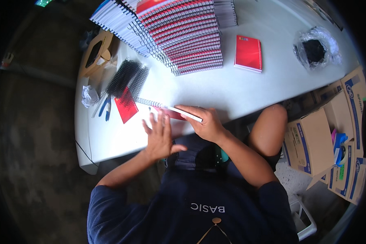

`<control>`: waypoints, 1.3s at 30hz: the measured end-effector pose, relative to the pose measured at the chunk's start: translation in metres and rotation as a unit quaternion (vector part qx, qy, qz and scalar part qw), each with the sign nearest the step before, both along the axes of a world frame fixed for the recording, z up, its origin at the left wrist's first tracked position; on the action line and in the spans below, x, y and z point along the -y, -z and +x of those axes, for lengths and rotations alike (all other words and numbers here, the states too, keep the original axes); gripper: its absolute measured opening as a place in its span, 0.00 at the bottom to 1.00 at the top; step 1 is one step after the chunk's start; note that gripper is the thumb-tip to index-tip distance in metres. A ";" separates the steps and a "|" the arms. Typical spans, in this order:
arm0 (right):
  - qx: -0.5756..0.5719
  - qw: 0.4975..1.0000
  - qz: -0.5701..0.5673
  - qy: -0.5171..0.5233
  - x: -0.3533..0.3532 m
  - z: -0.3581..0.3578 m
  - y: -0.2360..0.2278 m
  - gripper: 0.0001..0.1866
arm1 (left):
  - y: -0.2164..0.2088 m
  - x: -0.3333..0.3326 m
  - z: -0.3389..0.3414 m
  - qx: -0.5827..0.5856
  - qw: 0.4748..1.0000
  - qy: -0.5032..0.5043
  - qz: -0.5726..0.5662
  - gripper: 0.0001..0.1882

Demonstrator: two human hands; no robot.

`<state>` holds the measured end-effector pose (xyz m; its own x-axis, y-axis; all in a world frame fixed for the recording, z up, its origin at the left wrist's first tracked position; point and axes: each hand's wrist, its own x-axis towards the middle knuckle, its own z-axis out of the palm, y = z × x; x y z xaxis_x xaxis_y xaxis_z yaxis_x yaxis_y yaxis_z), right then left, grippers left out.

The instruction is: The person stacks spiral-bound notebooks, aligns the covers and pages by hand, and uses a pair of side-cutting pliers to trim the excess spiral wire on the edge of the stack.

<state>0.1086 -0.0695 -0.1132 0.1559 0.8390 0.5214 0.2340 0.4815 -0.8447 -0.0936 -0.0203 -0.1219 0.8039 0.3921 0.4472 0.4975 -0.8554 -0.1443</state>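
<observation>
- Here's the line that matters: the thin red notebook with a white page edge (188, 114) stands on edge at your right hand (207, 123), long axis running leftward from that palm and slightly away from you.
- And in line with it, the pale, thin spiral coil (149, 102) stretches off beyond the notebook's left end; whether it's threaded there, you can't tell from this view.
- Your right hand is pinching the notebook, fingers along its far side.
- Now your left hand (158, 140): fingers spread, thumb out wide, holding nothing, fingertips just short of where coil and notebook meet. Contact? Can't tell. It's the nearer hand to the coil.
- So the notebook lies ahead and to the right of your left palm, directly left of your right.
- Further left of your left hand, look: a flat red cover sheet (124, 112), blue-handled pliers (107, 110), and beyond them a heap of black spiral coils (126, 77) on the white surface (272, 87).
</observation>
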 end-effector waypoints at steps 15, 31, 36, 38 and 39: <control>0.011 1.000 0.018 -0.003 0.008 -0.010 0.016 0.19 | -0.004 -0.014 0.029 0.127 0.988 -0.040 -0.075 0.63; 0.030 0.997 0.059 -0.037 0.009 -0.013 0.015 0.20 | -0.038 -0.016 0.050 0.150 0.985 0.071 -0.042 0.60; 0.004 1.000 -0.014 -0.023 0.007 0.002 0.009 0.19 | 0.000 0.012 0.048 0.113 0.975 0.190 -0.005 0.57; 0.007 0.998 -0.014 -0.063 0.007 0.001 0.013 0.21 | -0.029 -0.011 0.064 0.130 0.984 0.097 0.079 0.60; 0.017 0.998 -0.024 -0.054 0.011 0.000 0.017 0.21 | -0.054 -0.017 0.078 0.135 0.983 0.048 0.111 0.61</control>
